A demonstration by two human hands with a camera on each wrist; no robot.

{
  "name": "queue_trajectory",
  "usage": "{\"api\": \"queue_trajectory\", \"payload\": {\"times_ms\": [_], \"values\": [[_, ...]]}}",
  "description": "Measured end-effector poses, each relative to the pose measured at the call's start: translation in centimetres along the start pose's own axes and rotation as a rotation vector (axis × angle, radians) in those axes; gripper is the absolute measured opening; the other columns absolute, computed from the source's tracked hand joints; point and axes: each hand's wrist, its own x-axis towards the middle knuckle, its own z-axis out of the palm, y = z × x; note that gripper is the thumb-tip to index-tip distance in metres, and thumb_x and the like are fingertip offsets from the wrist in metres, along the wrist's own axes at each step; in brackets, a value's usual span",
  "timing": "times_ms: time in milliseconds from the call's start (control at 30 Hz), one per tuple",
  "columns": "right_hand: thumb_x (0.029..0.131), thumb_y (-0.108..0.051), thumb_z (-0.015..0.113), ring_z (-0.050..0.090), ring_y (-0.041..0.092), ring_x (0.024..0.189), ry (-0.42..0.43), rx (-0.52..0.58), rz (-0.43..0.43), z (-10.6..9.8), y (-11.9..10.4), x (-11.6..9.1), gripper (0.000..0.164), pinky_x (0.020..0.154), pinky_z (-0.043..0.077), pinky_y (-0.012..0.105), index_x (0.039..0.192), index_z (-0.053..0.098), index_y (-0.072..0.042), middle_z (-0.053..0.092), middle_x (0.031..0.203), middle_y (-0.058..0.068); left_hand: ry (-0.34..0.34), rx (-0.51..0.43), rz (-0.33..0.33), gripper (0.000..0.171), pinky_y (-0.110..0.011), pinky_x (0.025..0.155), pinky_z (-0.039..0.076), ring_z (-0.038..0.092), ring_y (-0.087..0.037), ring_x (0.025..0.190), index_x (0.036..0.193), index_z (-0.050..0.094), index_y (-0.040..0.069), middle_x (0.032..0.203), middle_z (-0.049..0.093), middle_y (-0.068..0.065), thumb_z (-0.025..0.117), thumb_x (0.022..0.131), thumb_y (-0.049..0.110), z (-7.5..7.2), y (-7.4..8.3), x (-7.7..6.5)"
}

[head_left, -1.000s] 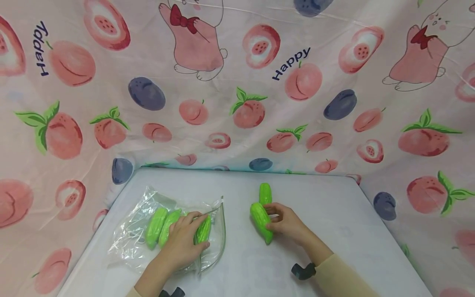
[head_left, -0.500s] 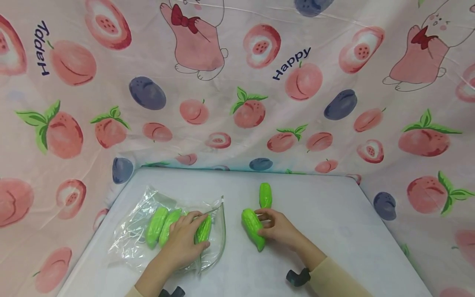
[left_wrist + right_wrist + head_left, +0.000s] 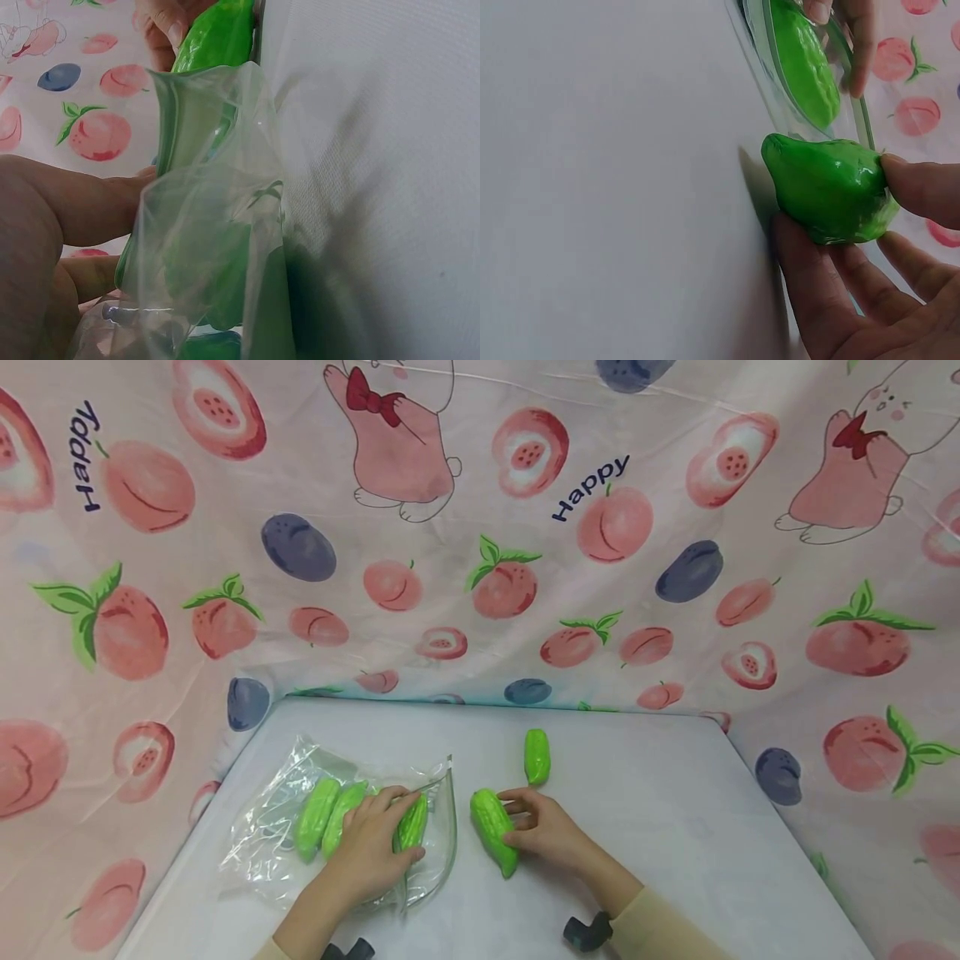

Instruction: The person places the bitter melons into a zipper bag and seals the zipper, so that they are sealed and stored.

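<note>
Fingers (image 3: 519, 795) of the right hand (image 3: 550, 835) have, in the head view, been shifted toward the left edge of the desk (image 3: 660, 827) since the earlier frames and drawn away from its far edge, along with the held gourd (image 3: 492, 831); a loose gourd (image 3: 537, 756), partly covered a second ago, is now fully exposed near that far edge. The held gourd is pinched between fingertips and thumb, just right of the mouth of a clear bag (image 3: 258, 839). The bag is laid toward the left edge, with green gourds (image 3: 315, 820) inside, and is partly covered by the left hand (image 3: 369, 845), unmoved, its thumb spread from its forefinger.

In the left wrist view, the bag's mouth is seen gaping, its lip touched by straight, parted left fingers; the held gourd is seen beyond it.

In the right wrist view, the held gourd is clasped by the thumb on one side and fingers on the other, its narrow tip left uncovered.
</note>
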Motion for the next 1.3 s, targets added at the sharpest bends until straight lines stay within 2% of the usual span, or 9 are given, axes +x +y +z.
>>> {"api": "queue_trajectory", "payload": {"times_ms": [300,600,933,1300], "values": [[0.09,-0.005,0.082,0.073,0.033,0.12,-0.002,0.082,-0.024,1.4,-0.3,0.2,0.068,0.09,0.066,0.039,0.152,0.055,-0.006,0.065,0.141,0.023,-0.003,0.0,-0.002,0.082,-0.061,0.116,0.038,0.052,-0.032,0.143,0.156,0.057,0.02,0.156,0.056,-0.001,0.092,0.083,0.035,0.1,-0.1,0.1],[0.089,-0.007,0.083,0.074,0.03,0.118,-0.001,0.116,-0.016,2.8,-1.4,0.3,0.068,0.088,0.066,0.039,0.151,0.057,-0.01,0.065,0.142,0.021,-0.002,0.005,-0.002,0.082,-0.06,0.114,0.039,0.053,-0.031,0.143,0.156,0.058,0.02,0.156,0.056,0.0,0.092,0.083,0.036,0.2,-0.2,0.2],[0.09,-0.006,0.081,0.073,0.035,0.121,-0.026,0.169,-0.056,4.3,-2.1,0.3,0.07,0.09,0.066,0.04,0.154,0.053,-0.007,0.065,0.14,0.022,-0.002,0.007,-0.005,0.083,-0.062,0.117,0.038,0.052,-0.032,0.144,0.156,0.057,0.02,0.156,0.055,0.0,0.091,0.083,0.037,0.2,-0.2,0.2],[0.09,-0.008,0.081,0.074,0.026,0.112,0.031,0.186,-0.03,6.1,-2.7,0.6,0.068,0.086,0.067,0.038,0.152,0.055,-0.009,0.065,0.138,0.021,0.015,0.013,0.004,0.082,-0.062,0.116,0.039,0.053,-0.032,0.143,0.154,0.059,0.019,0.154,0.057,-0.002,0.092,0.081,0.036,0.1,0.0,0.1]]}}
